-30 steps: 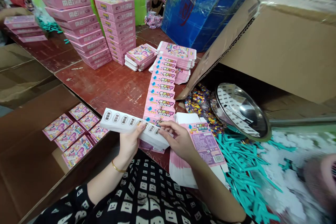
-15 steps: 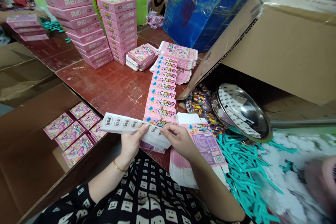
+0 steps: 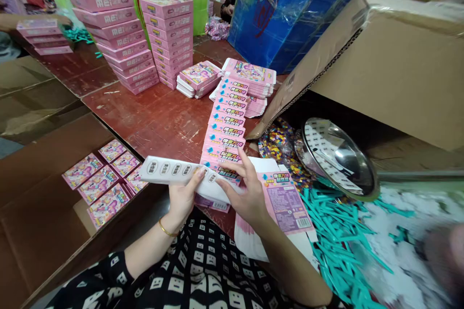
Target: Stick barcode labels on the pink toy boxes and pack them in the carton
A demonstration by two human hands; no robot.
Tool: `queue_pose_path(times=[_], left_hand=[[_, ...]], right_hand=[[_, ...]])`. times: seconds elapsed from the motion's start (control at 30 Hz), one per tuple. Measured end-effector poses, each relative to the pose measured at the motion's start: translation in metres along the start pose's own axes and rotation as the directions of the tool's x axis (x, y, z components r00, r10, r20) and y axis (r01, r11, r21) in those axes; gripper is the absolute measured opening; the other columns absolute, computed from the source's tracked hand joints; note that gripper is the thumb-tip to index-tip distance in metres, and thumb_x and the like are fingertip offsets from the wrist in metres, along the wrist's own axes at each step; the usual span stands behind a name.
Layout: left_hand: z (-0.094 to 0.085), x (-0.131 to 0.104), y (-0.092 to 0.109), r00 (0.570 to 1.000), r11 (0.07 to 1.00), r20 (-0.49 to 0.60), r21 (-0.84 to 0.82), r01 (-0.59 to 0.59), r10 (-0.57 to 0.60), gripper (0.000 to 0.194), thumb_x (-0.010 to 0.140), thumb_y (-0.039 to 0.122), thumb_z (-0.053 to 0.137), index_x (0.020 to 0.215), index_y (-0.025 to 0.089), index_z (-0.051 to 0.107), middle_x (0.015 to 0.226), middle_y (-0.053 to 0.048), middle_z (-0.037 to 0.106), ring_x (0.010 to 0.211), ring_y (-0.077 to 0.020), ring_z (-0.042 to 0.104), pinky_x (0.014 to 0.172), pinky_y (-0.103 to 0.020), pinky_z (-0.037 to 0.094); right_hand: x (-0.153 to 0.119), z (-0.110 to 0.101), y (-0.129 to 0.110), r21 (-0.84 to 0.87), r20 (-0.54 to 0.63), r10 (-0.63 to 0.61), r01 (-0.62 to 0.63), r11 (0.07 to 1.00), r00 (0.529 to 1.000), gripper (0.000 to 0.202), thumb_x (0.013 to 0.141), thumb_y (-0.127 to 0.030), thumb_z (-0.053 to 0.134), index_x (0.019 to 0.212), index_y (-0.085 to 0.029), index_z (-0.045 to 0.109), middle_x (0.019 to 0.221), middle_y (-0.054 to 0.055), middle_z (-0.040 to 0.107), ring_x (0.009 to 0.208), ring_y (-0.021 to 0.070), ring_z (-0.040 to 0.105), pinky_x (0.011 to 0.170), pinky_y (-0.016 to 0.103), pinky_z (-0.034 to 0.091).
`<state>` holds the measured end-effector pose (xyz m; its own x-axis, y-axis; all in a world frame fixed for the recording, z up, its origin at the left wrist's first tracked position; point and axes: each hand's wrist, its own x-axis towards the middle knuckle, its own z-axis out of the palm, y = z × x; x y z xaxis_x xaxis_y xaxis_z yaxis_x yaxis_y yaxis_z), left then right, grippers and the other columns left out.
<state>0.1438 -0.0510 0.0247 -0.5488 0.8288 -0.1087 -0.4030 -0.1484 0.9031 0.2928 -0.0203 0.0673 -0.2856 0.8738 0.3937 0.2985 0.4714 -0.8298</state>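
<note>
A white strip of oval stickers with dark print (image 3: pixel 163 170) is pinched in my left hand (image 3: pixel 183 199), thumb on top. My right hand (image 3: pixel 250 195) is at the strip's right end, thumb and fingers spread apart; whether a sticker clings to a fingertip is too small to tell. Beneath and beyond the strip, a row of overlapping flat pink cartons (image 3: pixel 226 130) runs away from me on the red table (image 3: pixel 145 120). To the right of my right hand lies a pile of flat pink cartons (image 3: pixel 286 200), its top one showing a purple printed panel.
Stacks of pink boxes (image 3: pixel 132 48) stand at the back left. An open carton (image 3: pixel 43 203) at lower left holds pink packs (image 3: pixel 97 183). On the right are a tilted cardboard box (image 3: pixel 395 67), a metal bowl (image 3: pixel 371 174) and teal sticks (image 3: pixel 337 231). Another person's arm (image 3: pixel 32 21) shows far left.
The fingers of my right hand have opened and spread at the strip's end. My left hand keeps its hold on the strip. The whole view has shifted slightly.
</note>
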Motion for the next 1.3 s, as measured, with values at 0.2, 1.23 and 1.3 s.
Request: queue_pose_path(times=[0.2, 1.23, 1.3], left_hand=[[-0.006, -0.003, -0.003, 0.997, 0.996, 0.073, 0.08, -0.04, 0.035, 0.02, 0.07, 0.028, 0.084, 0.083, 0.015, 0.077, 0.086, -0.005, 0.077, 0.078, -0.0195, 0.07, 0.079, -0.029, 0.057], [-0.042, -0.009, -0.071, 0.796, 0.953, 0.58, 0.301, -0.014, -0.172, 0.017, 0.073, 0.037, 0.08, 0.076, 0.02, 0.078, 0.088, -0.008, 0.077, 0.084, -0.0227, 0.071, 0.082, -0.033, 0.058], [-0.044, -0.008, -0.072, 0.801, 0.948, 0.555, 0.316, 0.046, -0.224, 0.018, 0.073, 0.036, 0.08, 0.083, 0.021, 0.078, 0.089, -0.006, 0.078, 0.08, -0.0221, 0.072, 0.079, -0.033, 0.059]], right_hand=[[0.015, 0.001, -0.002, 0.248, 0.181, 0.21, -0.251, 0.936, 0.961, 0.074, 0.083, -0.023, 0.071, 0.148, -0.024, 0.035, 0.073, -0.002, 0.069, 0.074, 0.0183, 0.067, 0.083, 0.04, 0.057], [0.089, -0.034, 0.097, -0.072, -0.011, -0.099, 0.097, 0.993, 0.995, 0.083, 0.087, -0.018, 0.057, 0.155, -0.034, 0.012, 0.119, 0.009, 0.061, 0.091, 0.0202, 0.063, 0.09, 0.044, 0.052], [0.103, -0.034, 0.093, 0.063, 0.056, -0.044, 0.04, 0.997, 0.997, 0.082, 0.084, -0.021, 0.063, 0.153, -0.029, 0.02, 0.097, 0.004, 0.065, 0.086, 0.02, 0.062, 0.084, 0.04, 0.052]])
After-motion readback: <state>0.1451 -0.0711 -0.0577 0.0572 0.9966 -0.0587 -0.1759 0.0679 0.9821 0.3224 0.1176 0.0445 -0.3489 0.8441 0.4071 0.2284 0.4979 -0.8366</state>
